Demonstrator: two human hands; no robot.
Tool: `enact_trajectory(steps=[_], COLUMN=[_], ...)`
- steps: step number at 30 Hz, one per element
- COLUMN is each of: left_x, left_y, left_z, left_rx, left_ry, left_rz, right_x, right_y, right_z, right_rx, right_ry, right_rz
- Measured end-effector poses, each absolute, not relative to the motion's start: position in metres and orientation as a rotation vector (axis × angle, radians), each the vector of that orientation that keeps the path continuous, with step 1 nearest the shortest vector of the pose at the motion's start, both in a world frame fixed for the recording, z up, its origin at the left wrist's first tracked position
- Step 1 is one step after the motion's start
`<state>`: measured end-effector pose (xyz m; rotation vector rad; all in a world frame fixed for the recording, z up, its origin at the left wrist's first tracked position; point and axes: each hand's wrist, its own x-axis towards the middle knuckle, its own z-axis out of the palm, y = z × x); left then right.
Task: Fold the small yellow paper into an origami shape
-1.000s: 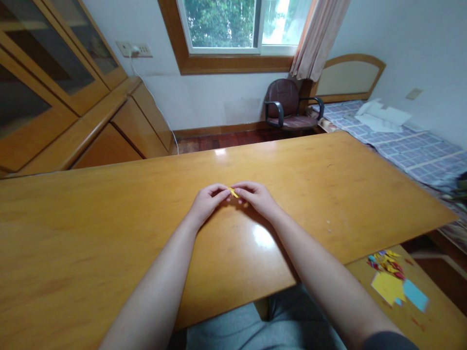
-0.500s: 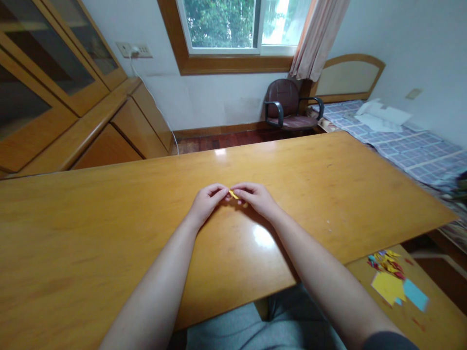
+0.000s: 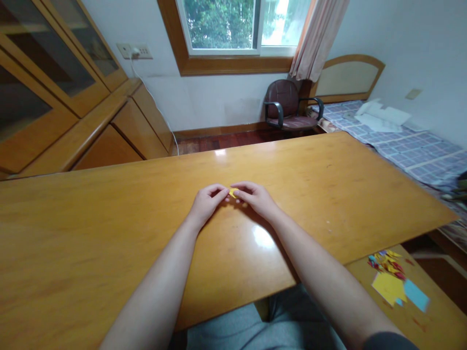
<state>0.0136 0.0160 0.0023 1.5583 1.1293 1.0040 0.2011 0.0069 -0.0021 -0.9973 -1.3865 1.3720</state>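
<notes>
A small folded piece of yellow paper (image 3: 233, 193) is pinched between my two hands, just above the wooden table (image 3: 109, 218). My left hand (image 3: 208, 201) is closed on its left end with thumb and fingertips. From the other side, my right hand (image 3: 254, 197) grips the right end, the thumb lying over the near face. My fingers cover much of the paper, so its full folded shape is hidden.
On a lower surface at the right lie a heap of small colourful folded papers (image 3: 386, 263), yellow sheets (image 3: 388, 288) and a light-blue sheet (image 3: 417, 295). Beyond the table stand a maroon armchair (image 3: 284, 99), a bed (image 3: 412, 146) and a wooden cabinet (image 3: 120, 129).
The yellow paper has turned slightly between my fingers and shows a broader face now. My right fingers have shifted a little; my left hand has barely moved.
</notes>
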Motion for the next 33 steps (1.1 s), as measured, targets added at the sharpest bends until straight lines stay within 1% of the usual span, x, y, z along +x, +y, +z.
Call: enact_trajectory(steps=[6,13,22,33], left_x=[0.0160,0.0166,0.0165,0.0161], left_y=[0.0160,0.0167,0.0153,0.0164], left_z=[0.0044,0.0046,0.0029,0.0019], left_rx=[1.468,1.429,1.588,1.361], left_ry=[1.148,1.119,1.152,1.158], left_rz=[1.019,1.040,0.973,1.010], right_x=[0.2025,0.2019,0.2016,0.2025], right_y=[0.0132,0.0129,0.0117,0.0119], right_z=[-0.0126,-0.0120,-0.0102,-0.0053], right_rx=[-1.025,-1.027,-1.048,-1.072], right_ry=[-1.310,-1.268,-1.379,-1.239], right_rz=[1.295,1.325,1.309,1.292])
